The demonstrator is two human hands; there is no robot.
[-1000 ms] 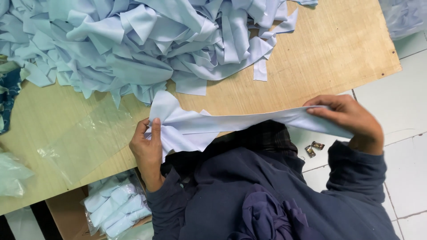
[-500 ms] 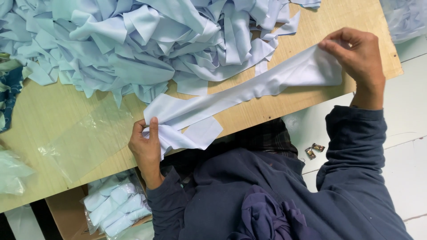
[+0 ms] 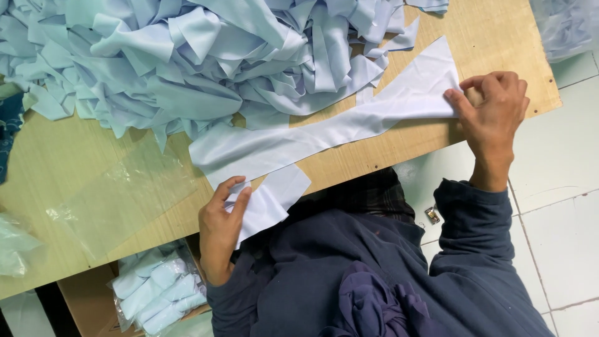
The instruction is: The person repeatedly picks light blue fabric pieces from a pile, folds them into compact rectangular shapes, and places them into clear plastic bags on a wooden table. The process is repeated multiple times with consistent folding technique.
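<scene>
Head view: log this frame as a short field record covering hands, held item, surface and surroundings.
left hand: pinches the near end of the fabric strip
right hand: presses the strip's far end flat
strip: pale blue, laid across the wooden table
pile: heap of pale blue fabric pieces behind
plastic sheet: clear, left of strip
below table: bagged fabric bundles
</scene>
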